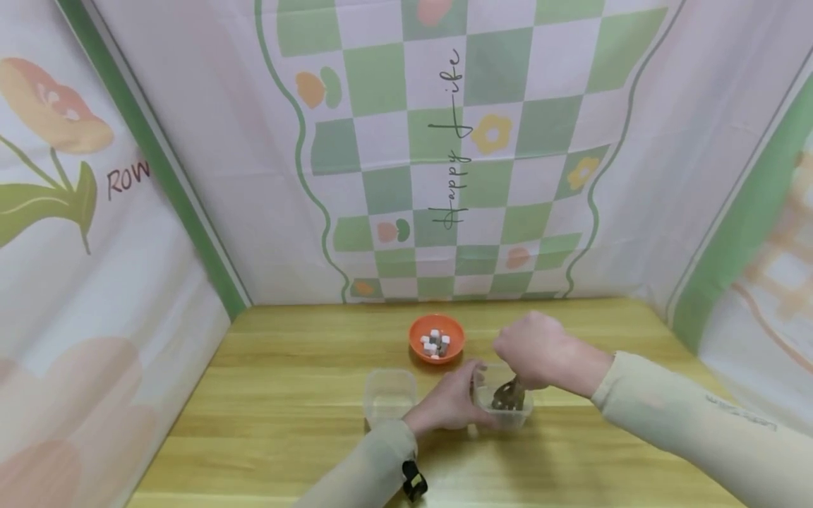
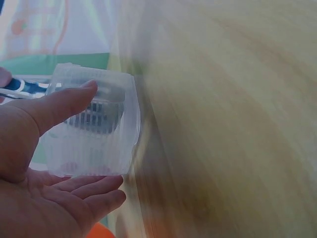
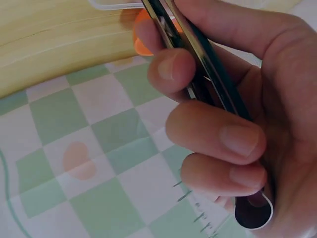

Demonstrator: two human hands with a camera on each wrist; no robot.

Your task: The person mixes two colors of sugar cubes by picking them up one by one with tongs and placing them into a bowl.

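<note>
My left hand (image 1: 447, 403) holds a clear plastic container (image 1: 513, 421) on the table, the thumb along one side and the fingers on the opposite side. In the left wrist view the container (image 2: 94, 153) appears see-through, with a dark, slotted tool head behind its wall. My right hand (image 1: 536, 351) grips a pair of metal tongs (image 1: 510, 395), whose rounded head is down inside the container. In the right wrist view, fingers wrap round the two long arms of the tongs (image 3: 218, 74), which meet at a rounded end. The container's contents cannot be made out.
Behind the hands stands an orange bowl (image 1: 416, 344) with several white and grey cubes (image 1: 435, 343). A second clear container (image 1: 390, 384) is left of the left hand. The wooden table (image 1: 286, 423) ends at a checked cloth (image 1: 438, 176) behind.
</note>
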